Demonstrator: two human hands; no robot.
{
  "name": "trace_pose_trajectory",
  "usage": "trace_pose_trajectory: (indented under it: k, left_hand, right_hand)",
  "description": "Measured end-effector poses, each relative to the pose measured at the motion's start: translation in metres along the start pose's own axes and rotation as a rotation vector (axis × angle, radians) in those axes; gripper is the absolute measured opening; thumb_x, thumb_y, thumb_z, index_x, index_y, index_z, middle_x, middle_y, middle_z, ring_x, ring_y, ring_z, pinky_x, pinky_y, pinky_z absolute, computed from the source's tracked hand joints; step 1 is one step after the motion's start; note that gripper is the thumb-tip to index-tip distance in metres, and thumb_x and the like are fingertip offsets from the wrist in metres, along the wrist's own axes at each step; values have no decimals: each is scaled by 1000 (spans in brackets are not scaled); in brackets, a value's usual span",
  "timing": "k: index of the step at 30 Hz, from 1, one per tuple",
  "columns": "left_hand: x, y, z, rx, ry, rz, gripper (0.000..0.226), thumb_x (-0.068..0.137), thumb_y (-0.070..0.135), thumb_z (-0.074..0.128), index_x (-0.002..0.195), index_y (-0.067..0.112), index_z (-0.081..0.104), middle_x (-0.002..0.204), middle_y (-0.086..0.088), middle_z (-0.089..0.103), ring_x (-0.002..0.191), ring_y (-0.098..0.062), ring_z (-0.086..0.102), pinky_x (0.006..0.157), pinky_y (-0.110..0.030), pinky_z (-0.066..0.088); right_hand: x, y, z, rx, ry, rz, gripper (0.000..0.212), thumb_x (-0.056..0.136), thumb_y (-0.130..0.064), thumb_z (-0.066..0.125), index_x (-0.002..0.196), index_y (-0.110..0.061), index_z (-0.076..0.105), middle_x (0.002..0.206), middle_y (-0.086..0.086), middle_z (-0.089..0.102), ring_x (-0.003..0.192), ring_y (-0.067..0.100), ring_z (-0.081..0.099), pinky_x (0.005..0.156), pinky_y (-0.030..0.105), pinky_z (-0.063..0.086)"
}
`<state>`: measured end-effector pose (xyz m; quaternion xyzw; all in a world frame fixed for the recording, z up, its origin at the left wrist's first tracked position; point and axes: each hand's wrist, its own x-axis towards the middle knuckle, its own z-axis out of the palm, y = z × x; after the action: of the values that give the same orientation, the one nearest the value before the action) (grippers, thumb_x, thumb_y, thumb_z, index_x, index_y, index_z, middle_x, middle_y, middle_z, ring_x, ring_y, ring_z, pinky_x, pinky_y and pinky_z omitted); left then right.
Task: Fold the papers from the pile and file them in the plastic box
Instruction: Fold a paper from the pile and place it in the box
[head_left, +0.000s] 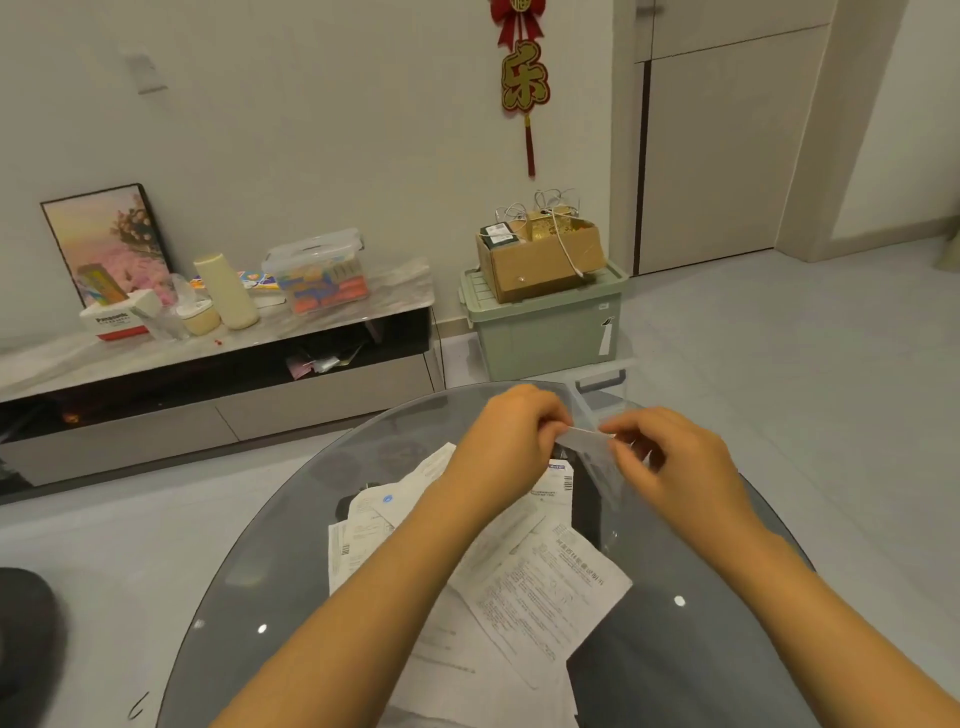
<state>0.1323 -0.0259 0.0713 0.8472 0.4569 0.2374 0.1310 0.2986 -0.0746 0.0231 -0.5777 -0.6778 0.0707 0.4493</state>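
Folded paper: a small slip (589, 441) was held in the air above the far part of the glass table (727, 649), between the two hands, well above the pile.
Long axis: it ran roughly from 9 to 3 o'clock, sagging a little toward the right end; its lower part was blurred.
Left hand: the left hand (511, 434) pinched the slip's 9 o'clock end, fingers curled, wrist bent inward from 7 o'clock.
Right hand: the right hand (670, 460) pinched the 3 o'clock end, thumb and forefinger closed on the edge, forearm reaching in from 5 o'clock.
Nearer hand: both gripped the slip; neither was plainly closer.
Plastic box: a clear box (605, 384) sat at about 12 o'clock from the slip, just past the table's far rim; its rim showed, its inside did not.
Coming move, judged: the slip would need carrying away toward 12 o'clock, and one hand could likely do it.
Pile: loose printed papers (545, 582) lay at 6 o'clock, under the forearms, overlapping one another.
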Motion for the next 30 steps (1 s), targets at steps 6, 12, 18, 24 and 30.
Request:
trace_pose_trajectory:
  k: [6,12,18,24,30]
  left_hand:
    - [59,16,20,-53,-63,58,18,94,11,52,98,11,69,103,-4,61,92,-18,57,82,-26,44]
    - [98,22,56,-91,-180,74,18,93,7,52,97,9,69,101,-7,68,91,-18,60,78,-25,43]
    - [119,16,83,-130,-283,81,17,92,8,55,97,10,70,100,-5,69,82,-12,56,74,-23,41]
    - [121,12,95,-125,-327,115,18,89,5,57,95,7,73,98,-8,69,77,-13,53,70,-23,41]
    - [126,17,93,55,-365,232,20,88,5,57,99,9,73,105,-9,64,91,-24,59,81,-35,50]
  right_hand:
    - [14,20,-16,-109,162,61,14,80,-1,67,85,-14,70,79,-5,65,63,15,57,61,33,51]
    - [22,38,-22,-256,69,293,23,88,-6,55,102,-13,72,103,2,67,88,19,60,77,31,48]
    - [28,44,-24,-415,-72,327,33,92,-7,45,115,-14,67,113,-1,61,111,19,48,85,30,45]
    - [24,44,-20,-490,-87,348,29,90,-9,44,104,-7,70,105,0,53,103,18,41,81,32,44]
    - [23,41,-19,-500,-79,405,30,89,-11,43,101,-7,71,106,0,51,105,18,39,81,31,44]
